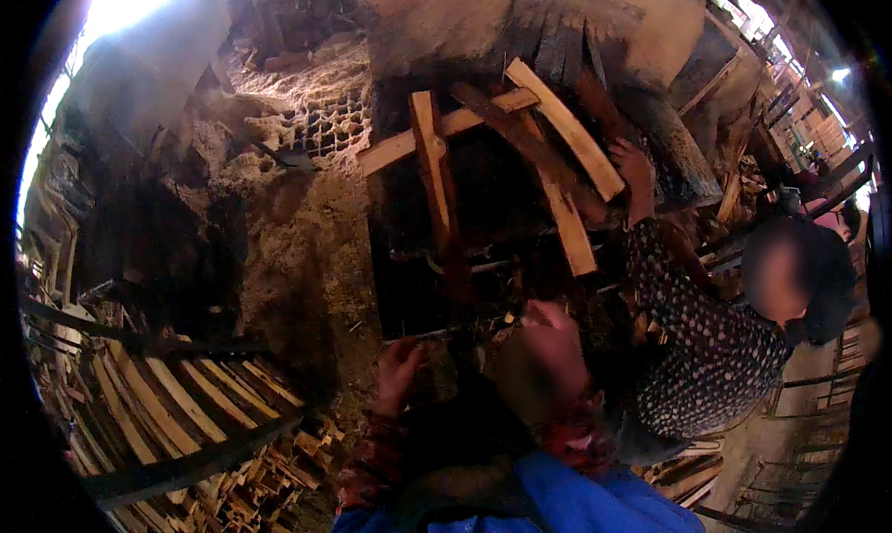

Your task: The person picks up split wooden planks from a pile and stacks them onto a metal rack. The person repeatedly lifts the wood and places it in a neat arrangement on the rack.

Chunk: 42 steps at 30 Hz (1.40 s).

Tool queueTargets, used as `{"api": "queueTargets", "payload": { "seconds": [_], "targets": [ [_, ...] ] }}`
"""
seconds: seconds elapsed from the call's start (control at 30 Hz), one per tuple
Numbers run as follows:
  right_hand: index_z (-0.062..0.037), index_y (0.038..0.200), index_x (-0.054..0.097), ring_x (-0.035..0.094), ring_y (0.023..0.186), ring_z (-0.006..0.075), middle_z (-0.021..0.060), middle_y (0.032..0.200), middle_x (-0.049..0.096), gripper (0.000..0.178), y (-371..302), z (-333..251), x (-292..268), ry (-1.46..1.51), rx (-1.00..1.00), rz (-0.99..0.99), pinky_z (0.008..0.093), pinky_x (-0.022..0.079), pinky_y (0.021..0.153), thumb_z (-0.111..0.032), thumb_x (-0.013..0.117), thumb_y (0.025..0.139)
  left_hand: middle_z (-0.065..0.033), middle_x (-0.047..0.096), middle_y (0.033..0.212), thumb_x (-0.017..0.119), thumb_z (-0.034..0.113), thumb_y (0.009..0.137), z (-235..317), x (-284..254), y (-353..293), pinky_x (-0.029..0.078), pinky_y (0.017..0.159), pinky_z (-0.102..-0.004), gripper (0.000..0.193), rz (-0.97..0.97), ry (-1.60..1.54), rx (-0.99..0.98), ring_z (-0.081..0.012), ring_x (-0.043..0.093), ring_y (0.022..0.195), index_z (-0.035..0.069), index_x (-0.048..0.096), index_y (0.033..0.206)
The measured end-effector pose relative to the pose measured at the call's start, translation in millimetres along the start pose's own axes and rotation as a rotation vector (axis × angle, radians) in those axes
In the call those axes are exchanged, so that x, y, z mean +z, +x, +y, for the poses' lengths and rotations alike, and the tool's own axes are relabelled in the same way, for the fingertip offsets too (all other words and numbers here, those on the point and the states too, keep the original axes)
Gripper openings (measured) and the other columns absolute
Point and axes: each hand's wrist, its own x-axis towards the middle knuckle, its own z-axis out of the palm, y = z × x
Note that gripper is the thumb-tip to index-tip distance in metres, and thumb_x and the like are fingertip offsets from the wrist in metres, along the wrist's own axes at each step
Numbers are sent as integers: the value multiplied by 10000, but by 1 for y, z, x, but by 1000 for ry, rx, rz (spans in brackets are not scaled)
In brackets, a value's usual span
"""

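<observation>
At the near edge of a dark work table (400,291), my left hand (400,375) rests low with its fingers loosely bent and slightly apart; no object shows in it. My right hand (553,342) hovers by the same edge, blurred, and whether its fingers hold anything is unclear. Across the table lie several rough wood strips, some with dark bark: a pale strip (569,129), a narrow strip (431,161) and a longer strip (565,222). They cross one another beyond my hands, and neither hand touches them.
A co-worker (715,347) in a dotted top stands at the right, one hand (634,166) at the table's right side beside the strips. On the left, a rack (186,454) holds several wood slats, with scrap wood (265,482) beneath. Sawdust (311,92) heaps around a grid at the back.
</observation>
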Motion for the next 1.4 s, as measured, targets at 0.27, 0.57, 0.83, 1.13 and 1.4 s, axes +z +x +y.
{"api": "queueTargets", "payload": {
  "seconds": [0.27, 0.57, 0.83, 1.13, 1.4],
  "targets": [
    [17, 1151, 555, 612, 949, 324, 194, 1106, 580, 380, 155, 25, -39, 120, 85, -132, 398, 523, 776, -248, 613, 884, -159, 189, 1491, 420, 198, 986, -11, 61, 98, 429, 986, -479, 550, -338, -731, -587, -308, 264, 1352, 94, 160, 1459],
    [15, 1231, 495, 431, 1162, 383, 204, 1254, 439, 538, 215, 103, 10, -360, 34, 69, 448, 373, 969, -216, 697, 789, -205, 115, 1501, 462, 293, 966, -21, 70, 141, 436, 970, -490, 543, 69, -434, 58, -340, 231, 1362, 55, 278, 1418],
    [-45, 1334, 411, 381, 1217, 405, 249, 1282, 401, 681, 216, 112, 8, -667, 93, -140, 517, 323, 1001, -190, 702, 736, -164, 436, 1335, 607, 128, 880, -68, 183, 147, 434, 979, -412, 520, 263, 1538, 474, -284, 441, 1218, 29, 400, 1347],
    [-20, 1196, 544, 541, 1046, 362, 226, 1120, 558, 441, 227, 140, 5, -413, 159, -18, 432, 439, 883, -180, 598, 789, -145, 529, 1258, 686, 61, 811, -53, 204, 147, 427, 976, -387, 576, 280, 1404, 371, -255, 514, 1148, -7, 426, 1320],
    [15, 1079, 634, 654, 884, 252, 215, 923, 664, 330, 244, 156, -80, -122, 307, 34, 325, 482, 771, -119, 520, 800, -162, 532, 1257, 683, 72, 815, -51, 224, 135, 437, 965, -394, 549, 299, 1470, 449, -262, 515, 1154, -22, 447, 1301]
  ]
}}
